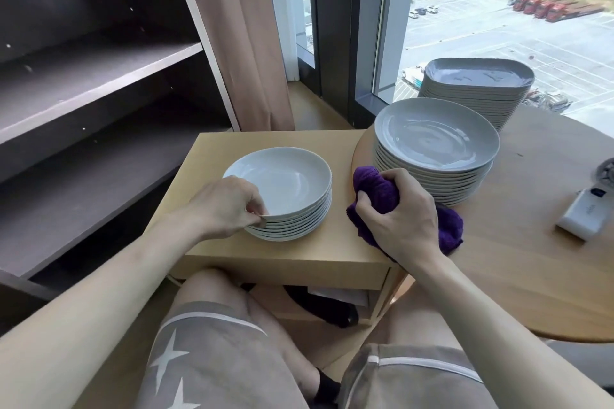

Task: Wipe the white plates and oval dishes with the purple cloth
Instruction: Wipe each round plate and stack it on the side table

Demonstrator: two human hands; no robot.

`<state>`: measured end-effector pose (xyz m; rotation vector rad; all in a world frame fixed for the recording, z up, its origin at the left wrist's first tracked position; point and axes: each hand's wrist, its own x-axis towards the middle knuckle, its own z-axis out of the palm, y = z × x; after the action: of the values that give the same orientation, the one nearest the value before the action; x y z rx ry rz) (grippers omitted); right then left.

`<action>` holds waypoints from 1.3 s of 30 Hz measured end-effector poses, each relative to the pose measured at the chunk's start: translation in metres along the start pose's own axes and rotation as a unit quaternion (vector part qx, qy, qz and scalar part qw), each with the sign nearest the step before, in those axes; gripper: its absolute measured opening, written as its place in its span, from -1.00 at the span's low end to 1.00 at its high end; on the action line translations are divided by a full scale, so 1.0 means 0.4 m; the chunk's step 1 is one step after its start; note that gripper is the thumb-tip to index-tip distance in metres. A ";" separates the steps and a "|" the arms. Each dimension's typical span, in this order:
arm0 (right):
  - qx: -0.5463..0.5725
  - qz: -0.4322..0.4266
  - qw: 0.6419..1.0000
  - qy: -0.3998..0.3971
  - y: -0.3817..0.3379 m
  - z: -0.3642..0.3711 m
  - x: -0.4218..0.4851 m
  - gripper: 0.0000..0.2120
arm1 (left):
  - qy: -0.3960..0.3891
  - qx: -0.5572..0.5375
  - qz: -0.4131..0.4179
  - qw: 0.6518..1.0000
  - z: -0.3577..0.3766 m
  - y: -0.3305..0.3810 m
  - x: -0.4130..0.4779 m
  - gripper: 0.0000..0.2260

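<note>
Small table (332,242) holds plates (292,189); round table (531,276), oval dishes (478,76).

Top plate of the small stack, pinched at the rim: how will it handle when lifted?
Likely stiff and brittle: the top plate looks like glazed ceramic, so it could chip if dropped. Probably slippery: the surface is glossy and the left hand only pinches its near rim. Nested in the stack, it may scrape the plate beneath.

Daylit brightly from the right-hand window (505,20), dim over the left shelf (83,83), sheen on plates (435,139), edges bowed.
</note>
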<state>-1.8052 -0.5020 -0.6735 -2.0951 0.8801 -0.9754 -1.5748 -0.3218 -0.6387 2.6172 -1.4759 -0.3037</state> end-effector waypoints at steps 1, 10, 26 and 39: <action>-0.001 -0.001 1.000 -0.001 0.000 0.000 -0.001 -0.69 | -0.013 -0.006 -0.006 1.000 0.001 0.000 0.004 -0.94; -0.009 -0.003 1.000 0.008 -0.008 -0.021 0.022 -0.71 | -0.061 -0.009 -0.024 0.998 0.013 0.012 0.022 -0.89; -0.079 0.120 0.979 0.143 0.070 -0.286 0.327 -0.68 | 0.120 -0.369 0.082 0.918 0.026 0.422 0.273 -0.53; -0.289 0.111 0.949 -0.055 0.206 -0.229 0.395 -0.62 | 0.007 -0.584 -0.037 0.811 0.111 0.455 0.453 -0.34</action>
<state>-1.8260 -0.6970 -0.6315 -2.4208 1.4370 -0.5075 -1.6452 -0.5715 -0.6658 1.6178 -0.7200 -0.8557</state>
